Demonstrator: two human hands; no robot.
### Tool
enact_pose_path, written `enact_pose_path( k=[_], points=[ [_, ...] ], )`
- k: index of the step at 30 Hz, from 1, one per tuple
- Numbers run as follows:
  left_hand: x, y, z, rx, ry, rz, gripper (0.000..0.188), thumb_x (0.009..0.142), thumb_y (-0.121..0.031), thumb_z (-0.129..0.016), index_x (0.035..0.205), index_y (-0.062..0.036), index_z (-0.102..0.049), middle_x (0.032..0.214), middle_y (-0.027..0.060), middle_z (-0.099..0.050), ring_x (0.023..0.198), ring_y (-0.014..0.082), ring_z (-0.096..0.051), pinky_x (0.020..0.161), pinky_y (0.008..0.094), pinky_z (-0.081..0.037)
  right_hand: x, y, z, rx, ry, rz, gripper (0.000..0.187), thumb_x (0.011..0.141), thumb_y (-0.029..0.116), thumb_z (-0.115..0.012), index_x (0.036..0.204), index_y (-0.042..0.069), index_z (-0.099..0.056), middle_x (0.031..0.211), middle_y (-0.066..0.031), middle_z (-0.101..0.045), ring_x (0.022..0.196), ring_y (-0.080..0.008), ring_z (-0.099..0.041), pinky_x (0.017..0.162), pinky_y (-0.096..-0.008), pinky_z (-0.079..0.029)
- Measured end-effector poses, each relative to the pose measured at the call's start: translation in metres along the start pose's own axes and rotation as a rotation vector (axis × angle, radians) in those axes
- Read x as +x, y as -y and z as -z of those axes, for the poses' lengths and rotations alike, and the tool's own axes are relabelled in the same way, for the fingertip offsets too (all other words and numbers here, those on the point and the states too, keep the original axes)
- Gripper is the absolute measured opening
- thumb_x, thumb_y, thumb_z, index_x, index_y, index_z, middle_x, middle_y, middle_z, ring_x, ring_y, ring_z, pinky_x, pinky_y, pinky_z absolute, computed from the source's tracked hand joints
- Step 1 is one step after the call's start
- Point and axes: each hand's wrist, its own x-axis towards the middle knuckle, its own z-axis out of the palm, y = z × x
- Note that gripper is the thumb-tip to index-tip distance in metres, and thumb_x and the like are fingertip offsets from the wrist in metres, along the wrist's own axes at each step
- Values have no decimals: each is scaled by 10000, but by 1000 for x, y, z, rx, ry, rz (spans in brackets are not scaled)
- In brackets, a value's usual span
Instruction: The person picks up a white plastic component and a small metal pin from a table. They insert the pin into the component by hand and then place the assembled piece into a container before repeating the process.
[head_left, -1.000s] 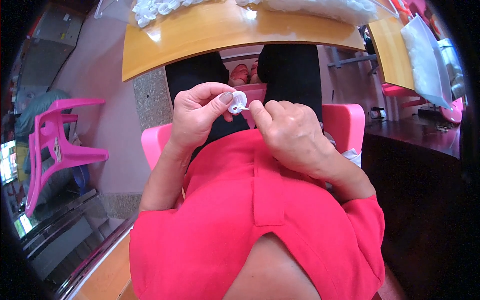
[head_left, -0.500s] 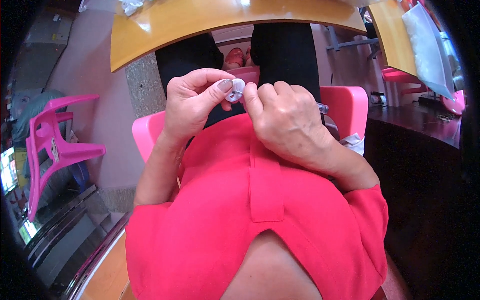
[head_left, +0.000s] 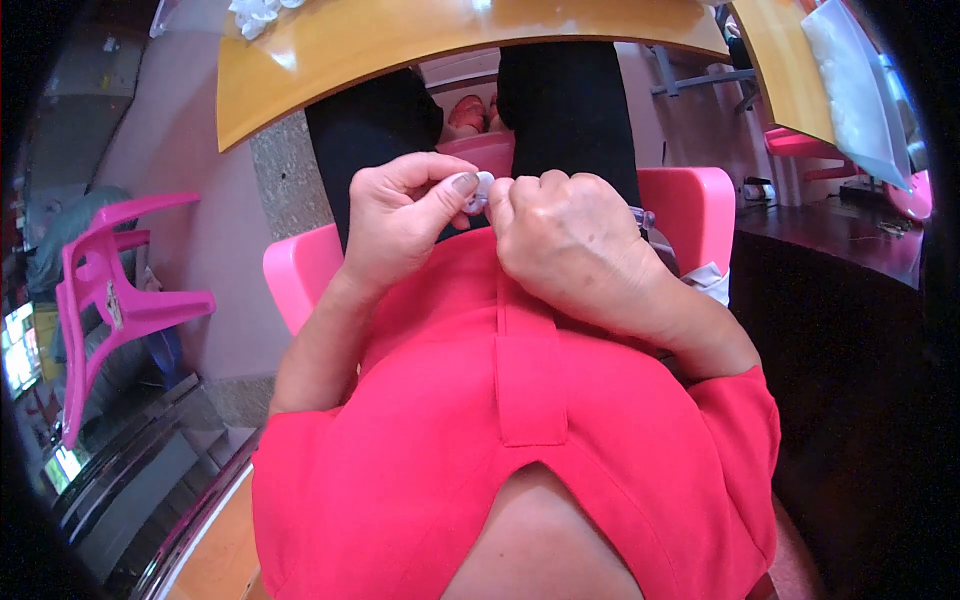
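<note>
Above my lap, my left hand (head_left: 398,222) pinches a small round white plastic piece (head_left: 483,188) between thumb and fingers. Part of the piece is covered by the thumb. My right hand (head_left: 575,238) is closed around a slim tool with a clear handle (head_left: 645,217), whose end sticks out past the little-finger side. It looks like a screwdriver, though most of it is hidden in the fist. The right thumb and forefinger sit right against the white piece, where the tool's tip is too small to make out.
A wooden table (head_left: 420,68) stands ahead, with a pile of white pieces (head_left: 258,14) at its far left. On another wooden table (head_left: 782,85) at right lies a clear bag of white material (head_left: 850,95). A pink stool (head_left: 118,300) lies tipped at left; pink plastic (head_left: 690,215) flanks my lap.
The white piece has tilted, and less of its face shows now. My left hand has shifted slightly right and down; the right fist has turned a little, still gripping the tool.
</note>
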Motion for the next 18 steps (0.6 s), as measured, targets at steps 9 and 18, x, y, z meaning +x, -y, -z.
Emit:
enact_pose_path(
  k=[9, 18],
  points=[
    [27, -47, 26, 119, -256, -356, 156, 913, -97, -612, 1006, 24, -636, 883, 64, -659, 770, 120, -614, 693, 251, -512, 6, -25, 16, 290, -155, -93, 183, 746, 32, -581, 923, -7, -556, 692, -117, -572, 651, -266, -622, 543, -370, -497],
    [180, -169, 139, 807, -660, -672, 253, 905, -194, -627, 1052, 11, -648, 945, 62, -676, 850, 120, -612, 770, 251, -481, 6, -31, 5, 307, -100, -79, 192, 725, 46, -594, 906, -6, -559, 710, -134, -591, 689, -285, -637, 582, -375, -520]
  ],
)
